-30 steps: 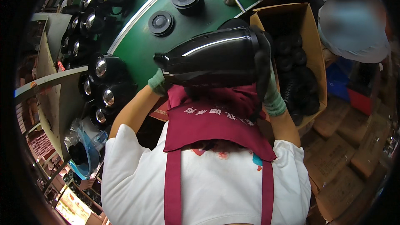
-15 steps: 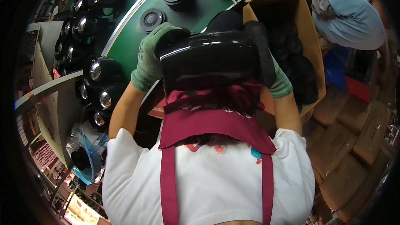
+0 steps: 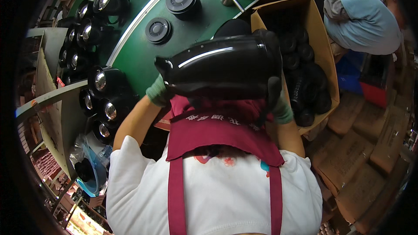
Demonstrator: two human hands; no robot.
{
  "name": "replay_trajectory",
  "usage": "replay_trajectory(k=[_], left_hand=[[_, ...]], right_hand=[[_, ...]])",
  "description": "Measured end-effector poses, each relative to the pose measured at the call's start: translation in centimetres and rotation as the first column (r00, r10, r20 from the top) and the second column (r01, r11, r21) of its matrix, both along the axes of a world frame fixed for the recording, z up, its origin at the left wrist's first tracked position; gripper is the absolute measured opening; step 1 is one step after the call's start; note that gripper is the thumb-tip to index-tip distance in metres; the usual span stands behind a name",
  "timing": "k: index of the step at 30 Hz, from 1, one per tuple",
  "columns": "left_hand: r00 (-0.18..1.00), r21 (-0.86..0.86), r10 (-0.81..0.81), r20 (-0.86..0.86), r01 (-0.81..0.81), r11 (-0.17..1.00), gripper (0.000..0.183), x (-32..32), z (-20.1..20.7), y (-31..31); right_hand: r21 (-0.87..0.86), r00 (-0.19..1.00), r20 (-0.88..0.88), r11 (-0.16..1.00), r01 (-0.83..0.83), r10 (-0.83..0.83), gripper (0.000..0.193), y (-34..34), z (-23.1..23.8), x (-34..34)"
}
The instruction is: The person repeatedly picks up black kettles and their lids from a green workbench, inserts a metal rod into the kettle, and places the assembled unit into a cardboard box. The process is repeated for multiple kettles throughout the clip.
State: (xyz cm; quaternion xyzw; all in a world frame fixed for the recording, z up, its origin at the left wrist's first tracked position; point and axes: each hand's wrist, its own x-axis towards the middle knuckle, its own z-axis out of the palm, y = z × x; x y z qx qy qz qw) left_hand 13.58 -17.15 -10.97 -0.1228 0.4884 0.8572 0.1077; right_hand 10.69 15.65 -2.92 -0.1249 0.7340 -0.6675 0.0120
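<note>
A glossy black jug body (image 3: 217,67) lies on its side in front of my apron, its spout end pointing left. My left hand (image 3: 158,91), in a green knit glove, holds it near the spout end; the fingers are hidden behind the jug. At the other end my right hand (image 3: 276,93) grips it, with the glove's dark coated fingers wrapped round the end. Beyond the jug, two round black lids or caps, a thicker one (image 3: 182,1) and a smaller one (image 3: 158,31), rest on the green worktop (image 3: 130,63).
Several black jugs (image 3: 102,78) with shiny metal insides stand on the left. A cardboard box (image 3: 320,39) of black parts is close to my right arm. Brown cartons (image 3: 348,161) cover the floor at right. Another person (image 3: 368,24) bends over beyond the box.
The jug has turned so its length runs across me, showing the spout at left. My left hand has slid lower behind it. My right hand has moved lower at its right end.
</note>
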Motion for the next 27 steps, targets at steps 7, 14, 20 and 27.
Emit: replay_trajectory(k=[7,14,20,27], left_hand=[[0.595,-0.924,-0.719,-0.359,-0.121,0.362,0.031,-5.2,15.9,3.5],[0.943,-0.369,-0.307,-0.129,0.242,0.898,0.027,-2.8,0.7,0.7],[0.818,-0.679,-0.438,-0.373,0.081,0.729,0.038,-4.8,12.6,3.5],[0.893,-0.461,-0.379,-0.244,0.237,0.855,0.052,-2.4,5.1,4.9]], right_hand=[[0.078,0.997,0.072,0.997,-0.028,0.023,0.052,2.0,-3.6,2.3],[-0.090,0.998,-0.058,0.996,0.019,-0.024,0.052,-1.0,1.3,1.7],[-0.321,0.982,0.189,0.944,0.072,-0.011,0.052,0.9,0.2,0.2],[-0.039,0.991,-0.082,0.994,0.098,-0.101,0.051,1.3,5.8,1.1]])
